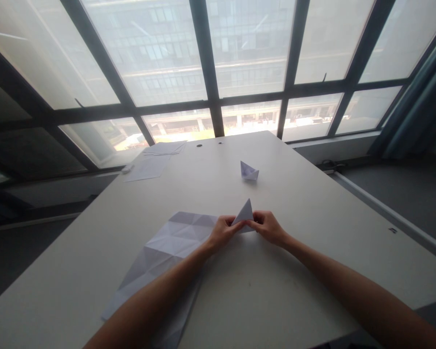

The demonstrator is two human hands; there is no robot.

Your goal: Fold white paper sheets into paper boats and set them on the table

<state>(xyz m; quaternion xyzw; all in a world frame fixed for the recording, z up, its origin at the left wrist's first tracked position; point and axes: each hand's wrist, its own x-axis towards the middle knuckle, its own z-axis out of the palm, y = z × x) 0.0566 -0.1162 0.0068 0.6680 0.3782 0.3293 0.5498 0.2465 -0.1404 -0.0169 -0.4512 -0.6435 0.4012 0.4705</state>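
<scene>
Between my two hands is a small piece of folded white paper (245, 212), its pointed tip upward. My left hand (223, 230) pinches its left side, and my right hand (271, 227) grips the right side. Both thumbs meet at the lower front of the paper. The fingers behind it are partly hidden. Beneath and beside my left forearm lies a large creased white sheet (178, 235), spread on the table. A folded paper boat (249, 171) stands a little beyond my hands.
The white table (294, 291) stretches toward tall windows with dark frames. At its far left are several flat sheets of paper (148, 165) with a small white object (127, 168) beside them. A blue curtain (414, 97) hangs at the right.
</scene>
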